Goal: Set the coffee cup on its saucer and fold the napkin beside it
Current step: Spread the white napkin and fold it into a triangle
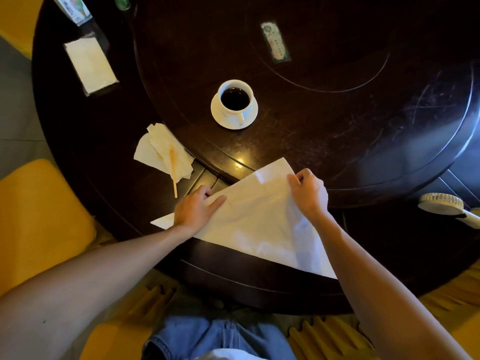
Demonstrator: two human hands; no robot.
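Pinching the white napkin's [259, 219] far edge with curled right hand [309, 193], left hand [196, 209] pressing it flat-fingered, coffee cup [235, 98] on saucer [233, 120] beyond both fingertips

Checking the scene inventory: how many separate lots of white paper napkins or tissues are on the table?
3: the large napkin under both hands, crumpled tissues by the stirrer, and a stack far left.
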